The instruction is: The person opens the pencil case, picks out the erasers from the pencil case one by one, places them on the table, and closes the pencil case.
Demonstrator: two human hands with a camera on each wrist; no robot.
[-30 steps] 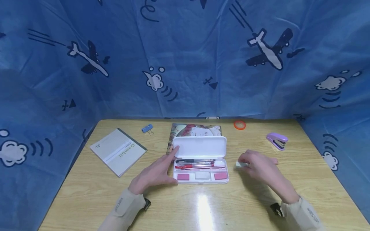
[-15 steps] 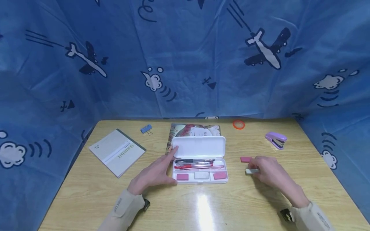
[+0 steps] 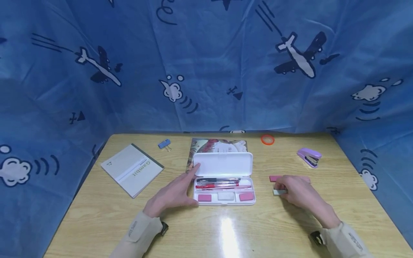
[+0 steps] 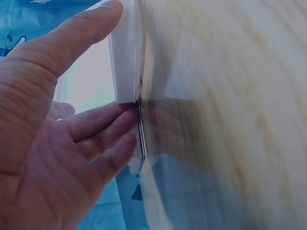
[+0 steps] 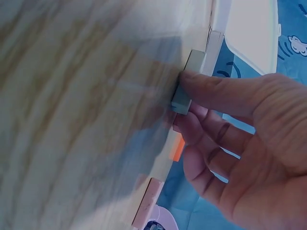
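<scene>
A white pencil case (image 3: 223, 202) lies with its lid raised. In it are a red pen (image 3: 217, 186), a black pen (image 3: 219, 179), a white eraser (image 3: 226, 196) and two pink erasers (image 3: 204, 197) in front compartments. My left hand (image 3: 172, 192) spans the case's left end, thumb at the front corner and index finger by the lid, fingers fairly straight. My right hand (image 3: 298, 190) pinches a pale green eraser (image 3: 279, 192) between thumb and fingers, low over the table; the right wrist view shows the thumb on the eraser's side (image 5: 194, 60).
Just behind my right hand are a pink block (image 3: 274, 178) and another pink block (image 5: 147, 201). Farther off lie a purple stapler (image 3: 309, 157), an orange ring (image 3: 267, 144), a blue binder clip (image 3: 164, 144) and a picture booklet (image 3: 195, 147). A notebook (image 3: 132, 170) lies at left.
My right hand has shifted right and toward me with the pale green eraser, uncovering a pink block behind it. Over the last half second it has hardly moved. My left hand stays at the case.
</scene>
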